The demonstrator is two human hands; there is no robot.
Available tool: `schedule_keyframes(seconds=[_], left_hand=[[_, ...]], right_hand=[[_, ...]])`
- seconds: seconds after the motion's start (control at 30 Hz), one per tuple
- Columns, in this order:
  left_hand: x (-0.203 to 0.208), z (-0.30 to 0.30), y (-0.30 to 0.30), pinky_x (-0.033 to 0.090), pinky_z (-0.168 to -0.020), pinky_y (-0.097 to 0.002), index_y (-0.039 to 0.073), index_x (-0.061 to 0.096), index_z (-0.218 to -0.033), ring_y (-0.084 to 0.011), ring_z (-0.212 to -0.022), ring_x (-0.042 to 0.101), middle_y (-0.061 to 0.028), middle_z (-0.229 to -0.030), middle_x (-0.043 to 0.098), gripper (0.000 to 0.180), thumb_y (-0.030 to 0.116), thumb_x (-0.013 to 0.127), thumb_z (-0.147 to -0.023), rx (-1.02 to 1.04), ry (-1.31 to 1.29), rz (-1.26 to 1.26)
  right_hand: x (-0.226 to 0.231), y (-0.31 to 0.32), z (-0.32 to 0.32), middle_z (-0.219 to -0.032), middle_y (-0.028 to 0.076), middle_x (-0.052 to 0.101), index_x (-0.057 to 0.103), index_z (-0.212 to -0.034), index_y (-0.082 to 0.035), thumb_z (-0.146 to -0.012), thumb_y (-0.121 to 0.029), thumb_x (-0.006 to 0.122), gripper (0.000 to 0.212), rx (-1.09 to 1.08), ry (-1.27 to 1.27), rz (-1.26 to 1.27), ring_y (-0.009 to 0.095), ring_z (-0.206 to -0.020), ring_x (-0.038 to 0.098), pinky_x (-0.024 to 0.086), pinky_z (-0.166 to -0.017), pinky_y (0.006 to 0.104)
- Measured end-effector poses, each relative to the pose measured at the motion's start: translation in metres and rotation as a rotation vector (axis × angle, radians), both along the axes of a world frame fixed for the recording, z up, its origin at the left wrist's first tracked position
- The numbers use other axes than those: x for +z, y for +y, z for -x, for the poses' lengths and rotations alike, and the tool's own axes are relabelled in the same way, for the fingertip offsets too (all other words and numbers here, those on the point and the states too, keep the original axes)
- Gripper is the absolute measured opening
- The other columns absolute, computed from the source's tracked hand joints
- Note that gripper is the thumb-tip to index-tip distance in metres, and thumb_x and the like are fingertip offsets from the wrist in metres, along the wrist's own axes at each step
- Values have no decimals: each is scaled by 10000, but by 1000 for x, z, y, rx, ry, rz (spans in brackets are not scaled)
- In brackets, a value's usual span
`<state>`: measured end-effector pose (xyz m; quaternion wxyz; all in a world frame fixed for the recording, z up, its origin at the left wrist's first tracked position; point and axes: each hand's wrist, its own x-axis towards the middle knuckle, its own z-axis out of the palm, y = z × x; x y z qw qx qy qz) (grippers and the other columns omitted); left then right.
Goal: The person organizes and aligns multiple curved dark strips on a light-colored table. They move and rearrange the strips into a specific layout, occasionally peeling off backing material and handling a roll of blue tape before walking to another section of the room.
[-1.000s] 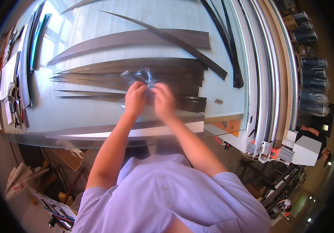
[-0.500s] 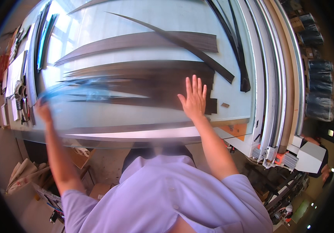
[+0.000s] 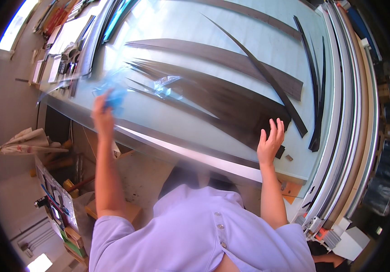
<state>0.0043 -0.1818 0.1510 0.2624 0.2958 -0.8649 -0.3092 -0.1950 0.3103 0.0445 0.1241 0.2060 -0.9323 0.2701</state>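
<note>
My left hand [image 3: 103,113], blurred by motion, is closed on a crumpled piece of blue see-through plastic film [image 3: 117,97] above the table's near left part. A shiny clear stretch of film [image 3: 165,86] lies over the dark strips; I cannot tell whether it joins the held piece. My right hand [image 3: 271,144] is empty, its fingers apart and slightly bent, at the right end of a fanned stack of dark brown strips [image 3: 231,104]. Whether its fingertips touch the stack is unclear. Beside that hand lies a tiny brown offcut [image 3: 289,157].
The strips lie on a large glass-topped table [image 3: 172,115]. One narrow strip [image 3: 267,72] crosses others diagonally, and black strips [image 3: 315,95] lie farther right. Metal rails [image 3: 353,113] run along the right edge. Scissors [image 3: 71,53] and papers sit at the far left. An orange piece [image 3: 291,191] shows near the right corner.
My view has turned, so the table appears tilted. My left hand has moved inward from the table's left edge with the film. My right hand, flat on the strips before, now has bent fingers.
</note>
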Motion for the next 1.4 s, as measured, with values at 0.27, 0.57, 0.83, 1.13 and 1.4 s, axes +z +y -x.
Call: schedule_keyframes(seconds=[0.27,0.57,0.83,1.13,1.4], left_hand=[[-85,110,39,490,-959,-453,148,648,-1249,-392,-1193,555,-171,-1312,534,582,187,856,-707,-297,-367,201],[-135,109,-51,513,-870,-458,78,640,-1118,-386,-1052,626,-167,-1118,615,386,106,768,-755,-453,9,140],[-11,-208,-570,551,-633,-408,-34,726,-866,-216,-663,644,-122,-807,711,212,159,804,-829,1029,288,30],[-1,-179,-491,503,-939,-388,54,626,-1315,-223,-1013,619,-125,-1187,656,384,23,548,-940,500,176,129],[-52,35,-141,420,-1024,-319,94,238,-1616,-187,-1114,509,-83,-1202,535,781,22,586,-921,-275,251,-783]], right_hand=[[-21,-73,-30,-1688,155,151,270,-1613,-250,-957,-428,616,763,-27,-251,-355,422,-1529,177,151,-1175,672],[-26,-77,-30,-1690,162,156,239,-1623,-174,-957,-391,608,792,-72,-193,-527,382,-1551,150,109,-1220,602],[-2,-92,-35,-1695,142,133,208,-1625,-156,-974,-364,599,787,-111,-197,-816,353,-1556,138,107,-1236,570],[45,-207,-22,-1595,204,321,355,-1562,-126,-860,-250,764,822,-133,-17,-452,371,-1444,362,280,-1154,526],[105,-510,-115,-1269,122,593,589,-1333,-85,-759,62,749,614,605,-261,370,323,-1120,630,556,-839,374]])
